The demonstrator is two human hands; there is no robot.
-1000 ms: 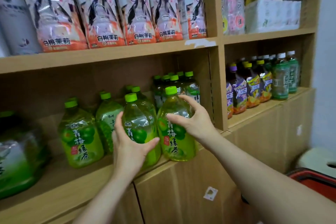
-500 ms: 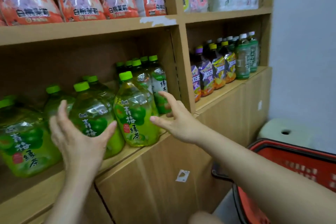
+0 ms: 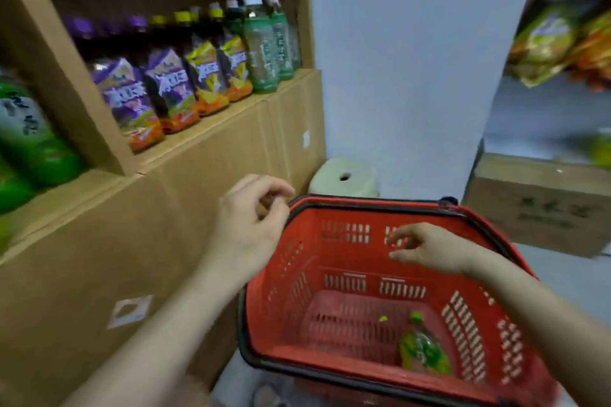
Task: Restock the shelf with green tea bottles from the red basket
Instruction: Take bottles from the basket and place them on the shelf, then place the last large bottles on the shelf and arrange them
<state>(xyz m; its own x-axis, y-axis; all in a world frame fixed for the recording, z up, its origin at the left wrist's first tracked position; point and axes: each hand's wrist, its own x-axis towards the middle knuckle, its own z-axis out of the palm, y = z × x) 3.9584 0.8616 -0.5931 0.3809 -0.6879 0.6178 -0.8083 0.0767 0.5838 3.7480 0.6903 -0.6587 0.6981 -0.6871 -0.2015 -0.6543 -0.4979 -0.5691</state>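
Note:
The red basket (image 3: 347, 228) sits low at the right, below the shelf. One green tea bottle (image 3: 423, 350) with a green cap lies on its bottom near the right wall. My left hand (image 3: 246, 228) hovers by the basket's left rim, empty, fingers loosely curled. Over the basket's inside floats my right hand (image 3: 429, 249), empty too, fingers apart and pointing left. Blurred green tea bottles (image 3: 29, 139) stand on the shelf at the far left edge.
The brown shelf unit (image 3: 205, 149) fills the left, with purple, yellow and green-labelled bottles (image 3: 185, 76) in its right bay. A pale stool (image 3: 344, 177) stands behind the basket by the wall. A cardboard box (image 3: 542, 205) and snack bags (image 3: 562, 33) are at the right.
Both hands have let go of the green tea bottles on the shelf and swung right and down over the red basket. My view has turned from the shelf to the basket.

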